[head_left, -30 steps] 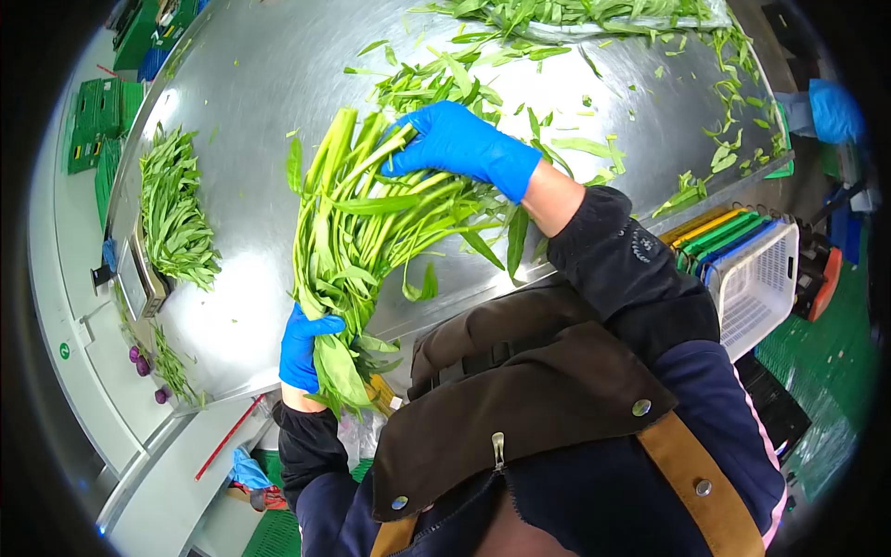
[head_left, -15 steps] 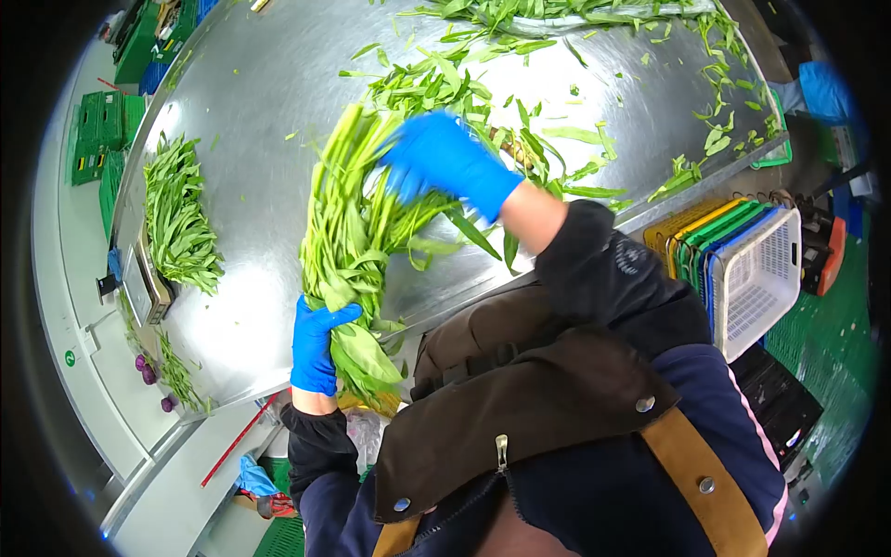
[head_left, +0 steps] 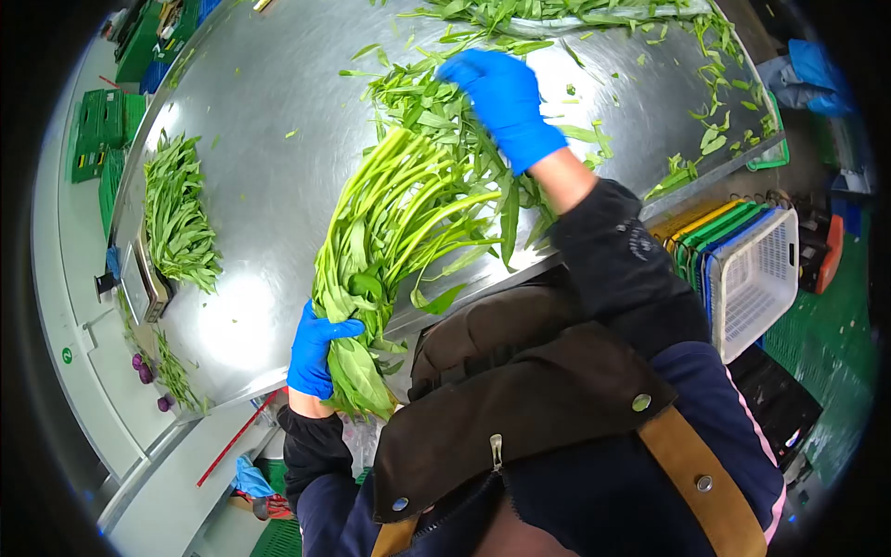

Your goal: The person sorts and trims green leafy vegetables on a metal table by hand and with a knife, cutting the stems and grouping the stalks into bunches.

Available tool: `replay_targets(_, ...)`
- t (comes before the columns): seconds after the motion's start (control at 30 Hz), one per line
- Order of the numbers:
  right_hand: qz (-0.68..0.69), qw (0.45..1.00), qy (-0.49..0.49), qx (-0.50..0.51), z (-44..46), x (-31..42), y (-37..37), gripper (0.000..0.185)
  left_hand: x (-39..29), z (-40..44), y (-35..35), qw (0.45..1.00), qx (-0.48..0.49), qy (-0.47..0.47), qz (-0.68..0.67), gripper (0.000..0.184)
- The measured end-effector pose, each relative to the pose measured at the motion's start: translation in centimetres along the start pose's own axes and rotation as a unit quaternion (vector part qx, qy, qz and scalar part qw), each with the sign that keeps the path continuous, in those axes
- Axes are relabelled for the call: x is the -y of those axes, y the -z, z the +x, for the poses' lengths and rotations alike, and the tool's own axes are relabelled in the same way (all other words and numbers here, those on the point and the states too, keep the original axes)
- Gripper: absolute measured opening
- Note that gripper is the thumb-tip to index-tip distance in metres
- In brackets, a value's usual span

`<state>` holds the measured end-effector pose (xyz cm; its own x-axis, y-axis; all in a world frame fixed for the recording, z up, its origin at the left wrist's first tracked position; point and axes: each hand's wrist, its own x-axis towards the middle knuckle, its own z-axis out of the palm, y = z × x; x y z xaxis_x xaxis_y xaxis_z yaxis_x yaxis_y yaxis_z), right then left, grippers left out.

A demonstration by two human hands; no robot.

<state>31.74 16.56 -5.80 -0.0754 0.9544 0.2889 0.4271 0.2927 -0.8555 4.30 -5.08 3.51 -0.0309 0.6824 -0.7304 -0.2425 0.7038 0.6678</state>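
Observation:
A bunch of water spinach [head_left: 367, 241] with long pale stems hangs over the table's near edge. My left hand [head_left: 314, 351], in a blue glove, is closed around its leafy lower end, thumb across the leaves. The stems fan up and to the right. My right hand [head_left: 504, 102], also blue-gloved, is above a loose heap of leaves and stems [head_left: 432, 102], apart from the bunch. Its fingers are bent and pressed together; their undersides are hidden, so what they hold cannot be seen.
On the steel table [head_left: 269, 176], another leafy bunch [head_left: 181, 218] lies at the left by a scale [head_left: 148, 278]. More greens [head_left: 557, 14] cover the far side, with scraps along the right edge. Stacked crates [head_left: 756, 278] stand at the right, and green crates [head_left: 97, 135] at the far left.
My right hand has moved up and away from the bunch to the loose heap. The stems have spread and tilted right. My left hand keeps its hold, slightly lower.

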Motion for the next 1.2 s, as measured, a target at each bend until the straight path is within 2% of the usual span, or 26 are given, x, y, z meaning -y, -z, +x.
replay_targets(0.03,-0.029,0.999,-0.017,-0.043,0.6,0.8,1.5,0.023,0.2,0.0,0.2,1.0,0.0,-0.002,-0.004,0.067)
replay_targets(0.07,-0.019,0.995,0.07,-0.069,-0.2,2.3,2.0,0.018,0.3,0.0,0.4,1.0,-0.001,0.0,-0.006,0.067)
replay_targets(0.13,0.055,0.969,0.24,0.017,-1.7,5.9,1.4,0.037,0.5,0.3,0.6,1.0,-0.02,0.019,-0.009,0.069)
replay_targets(0.17,0.026,0.954,0.293,0.065,-2.9,7.6,0.3,0.046,0.3,0.5,0.4,1.0,-0.02,0.017,-0.007,0.069)
replay_targets(0.23,-0.054,0.909,0.399,0.106,-4.6,8.8,-1.8,0.042,0.0,0.7,-0.3,0.999,-0.014,0.01,-0.032,0.07)
replay_targets(0.27,-0.056,0.91,0.398,0.104,-4.6,7.5,-2.6,0.042,0.1,0.9,-0.4,0.999,0.003,0.006,-0.032,0.07)
replay_targets(0.33,0.115,0.906,0.372,0.17,-3.8,5.1,-3.7,0.036,0.0,1.0,0.3,0.998,0.011,0.031,-0.052,0.071)
replay_targets(0.37,0.114,0.905,0.372,0.171,-4.2,4.9,-3.5,0.036,0.0,0.9,0.5,0.996,0.017,0.055,-0.074,0.072)
replay_targets(0.43,0.236,0.913,0.118,0.312,-4.7,5.7,-1.8,0.028,-0.4,1.0,-0.2,0.997,0.015,0.047,-0.062,0.072)
replay_targets(0.47,0.197,0.928,0.159,0.274,-4.8,5.6,-1.4,0.024,-0.6,0.9,-1.0,0.997,0.017,0.034,-0.069,0.072)
replay_targets(0.5,0.198,0.927,0.158,0.276,-4.4,5.2,-0.8,0.024,-0.6,0.8,-1.3,0.997,0.017,0.022,-0.075,0.072)
replay_targets(0.57,0.026,0.932,0.29,0.215,-2.7,3.2,0.9,0.022,-0.3,0.6,-0.8,0.997,0.016,0.03,-0.072,0.07)
replay_targets(0.6,0.139,0.959,0.163,0.185,-2.0,1.5,1.6,0.021,-0.3,0.3,-0.7,0.999,0.008,0.024,-0.046,0.07)
replay_targets(0.63,0.247,0.957,0.032,0.149,-1.3,-0.1,2.3,0.02,-0.2,0.1,-0.6,1.0,0.001,0.018,-0.019,0.069)
replay_targets(0.7,0.302,0.951,-0.058,-0.001,0.4,-1.5,4.0,0.015,-0.1,0.1,0.2,1.0,0.006,0.002,0.02,0.062)
replay_targets(0.73,0.25,0.956,-0.146,0.051,0.5,-1.7,5.0,0.032,0.3,0.3,0.8,0.994,0.006,-0.045,0.099,0.059)
replay_targets(0.77,0.249,0.956,-0.144,0.052,0.1,-1.6,4.8,0.032,0.7,0.5,1.3,0.98,0.005,-0.091,0.177,0.055)
replay_targets(0.83,0.112,0.978,-0.051,0.169,-1.5,0.6,3.8,0.064,0.7,0.9,1.5,0.969,0.001,-0.131,0.211,0.051)
replay_targets(0.87,0.217,0.942,-0.088,0.241,-1.6,1.9,3.4,0.075,0.7,1.0,1.5,0.97,-0.002,-0.134,0.205,0.05)
replay_targets(0.9,0.246,0.936,-0.119,0.221,-2.1,2.9,2.4,0.062,0.6,1.1,1.5,0.97,-0.004,-0.137,0.2,0.05)
replay_targets(0.97,0.202,0.939,-0.014,0.279,-2.7,3.9,1.8,0.053,1.0,1.6,1.9,0.969,-0.014,-0.149,0.197,0.051)
replay_targets(1.0,0.202,0.939,-0.015,0.279,-2.6,3.5,1.8,0.053,1.3,2.0,2.2,0.937,-0.036,-0.225,0.265,0.054)
replay_targets(1.07,0.329,0.923,-0.049,0.191,-1.8,1.6,1.7,0.032,1.3,2.2,2.0,0.849,-0.066,-0.356,0.385,0.066)
replay_targets(1.1,0.391,0.906,-0.064,0.149,-1.2,0.8,1.8,0.025,1.2,2.0,1.6,0.85,-0.069,-0.356,0.383,0.066)
replay_targets(1.17,0.341,0.921,-0.188,0.024,-0.6,-0.2,3.3,0.03,0.9,1.6,0.8,0.792,-0.126,-0.396,0.447,0.07)
replay_targets(1.2,0.303,0.939,-0.147,0.067,-0.8,-0.7,3.2,0.033,0.9,1.7,0.3,0.773,-0.138,-0.428,0.449,0.075)
